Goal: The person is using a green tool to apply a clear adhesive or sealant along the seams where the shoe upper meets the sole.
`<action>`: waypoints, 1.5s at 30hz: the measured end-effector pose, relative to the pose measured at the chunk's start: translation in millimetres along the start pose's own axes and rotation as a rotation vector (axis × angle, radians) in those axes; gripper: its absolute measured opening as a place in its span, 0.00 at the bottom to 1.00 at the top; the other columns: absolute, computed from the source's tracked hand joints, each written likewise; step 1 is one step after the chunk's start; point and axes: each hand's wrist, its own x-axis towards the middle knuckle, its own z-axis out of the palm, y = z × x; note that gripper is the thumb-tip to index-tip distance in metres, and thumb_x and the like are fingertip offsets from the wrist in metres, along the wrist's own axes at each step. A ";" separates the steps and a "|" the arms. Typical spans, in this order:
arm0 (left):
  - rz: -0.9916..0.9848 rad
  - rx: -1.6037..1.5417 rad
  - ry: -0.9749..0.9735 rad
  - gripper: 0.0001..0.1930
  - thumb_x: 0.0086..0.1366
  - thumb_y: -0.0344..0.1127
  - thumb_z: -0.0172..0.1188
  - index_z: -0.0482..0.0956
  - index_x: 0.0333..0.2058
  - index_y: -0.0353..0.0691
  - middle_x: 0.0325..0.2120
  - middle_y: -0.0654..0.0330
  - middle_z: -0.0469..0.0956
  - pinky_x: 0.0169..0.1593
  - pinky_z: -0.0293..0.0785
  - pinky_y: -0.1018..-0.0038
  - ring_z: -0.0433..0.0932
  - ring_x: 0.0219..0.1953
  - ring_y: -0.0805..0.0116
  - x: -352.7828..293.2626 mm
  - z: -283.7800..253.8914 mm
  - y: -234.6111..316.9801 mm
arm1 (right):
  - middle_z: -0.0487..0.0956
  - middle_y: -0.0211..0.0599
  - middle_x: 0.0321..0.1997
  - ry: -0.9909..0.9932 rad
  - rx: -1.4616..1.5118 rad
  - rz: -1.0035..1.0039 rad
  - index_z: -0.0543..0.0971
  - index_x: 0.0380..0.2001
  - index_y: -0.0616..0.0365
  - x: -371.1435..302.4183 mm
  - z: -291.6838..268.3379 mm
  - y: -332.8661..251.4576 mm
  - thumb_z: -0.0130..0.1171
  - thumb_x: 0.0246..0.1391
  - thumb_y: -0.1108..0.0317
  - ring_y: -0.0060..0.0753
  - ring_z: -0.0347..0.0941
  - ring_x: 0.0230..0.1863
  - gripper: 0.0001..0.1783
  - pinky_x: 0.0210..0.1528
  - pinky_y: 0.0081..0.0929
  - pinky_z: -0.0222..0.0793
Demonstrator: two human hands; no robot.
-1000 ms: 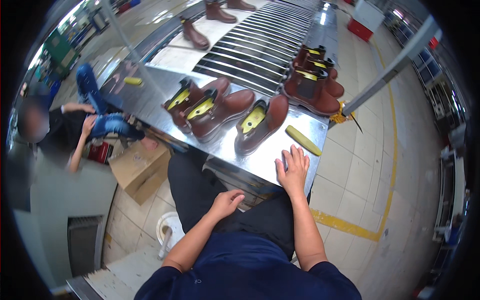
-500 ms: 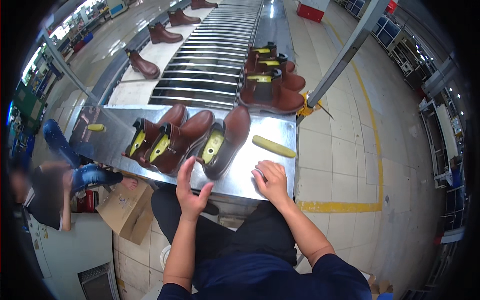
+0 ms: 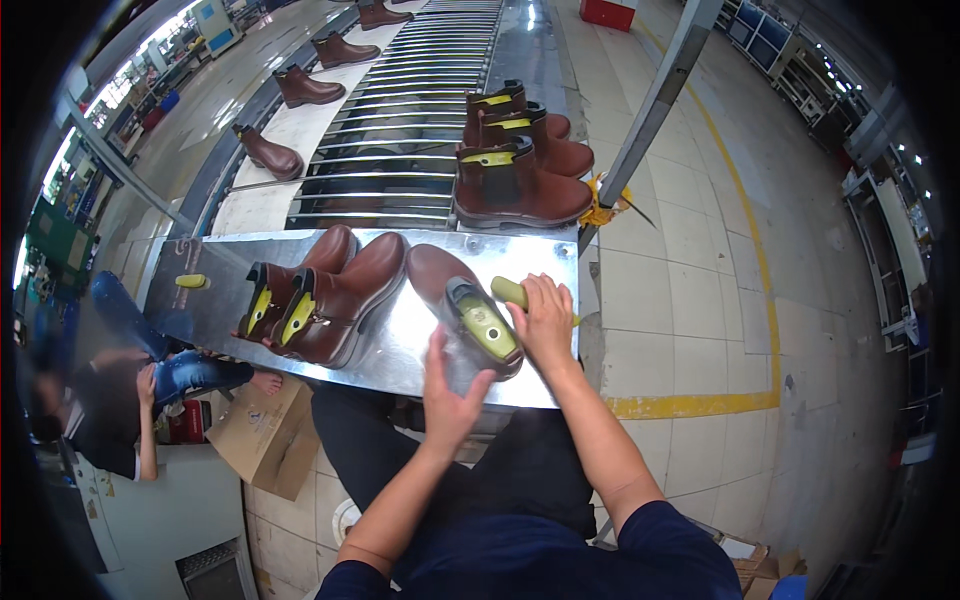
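Roller conveyor (image 3: pixel 385 155) extends beyond the counter (image 3: pixel 390 375), white belt (image 3: pixel 241 212) along its left side. Slanted metal post (image 3: pixel 653 110) at right; yellow material (image 3: pixel 598 208) about its lower part. Yellow line (image 3: pixel 690 406) marks the tiled floor (image 3: pixel 640 350); red box (image 3: pixel 607 13) at the top. At left, a seated person (image 3: pixel 120 390) in jeans, bare foot near a carton (image 3: pixel 262 425). Pale cabinet (image 3: pixel 160 505) below, vent (image 3: pixel 210 570) fitted.

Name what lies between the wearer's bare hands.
In the head view, the heel end of a brown leather shoe, holding a yellow-green insert, lies between left hand and right hand.
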 end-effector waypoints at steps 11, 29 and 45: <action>0.443 0.329 -0.377 0.47 0.42 0.49 0.86 0.73 0.59 0.37 0.52 0.49 0.79 0.59 0.75 0.59 0.78 0.55 0.46 101.7 -39.4 36.8 | 0.82 0.35 0.38 0.185 -0.035 0.026 0.76 0.55 0.50 0.7 -6.1 -0.1 0.72 0.50 0.67 0.43 0.81 0.40 0.28 0.45 0.39 0.72; 0.261 0.232 0.147 0.42 0.42 0.32 0.87 0.75 0.56 0.34 0.55 0.46 0.79 0.62 0.78 0.56 0.80 0.58 0.49 -50.4 -150.2 -7.2 | 0.78 0.29 0.27 -0.130 1.063 0.568 0.76 0.62 0.56 17.3 -34.8 -49.9 0.63 0.61 0.67 0.21 0.72 0.23 0.25 0.30 0.23 0.72; 0.390 0.301 -0.274 0.32 0.65 0.47 0.72 0.68 0.61 0.42 0.55 0.38 0.81 0.66 0.69 0.39 0.79 0.60 0.33 -24.5 -167.9 -31.7 | 0.60 0.23 0.16 -0.358 1.948 0.900 0.73 0.48 0.55 40.2 20.6 -112.9 0.47 0.76 0.47 0.19 0.57 0.13 0.21 0.17 0.24 0.60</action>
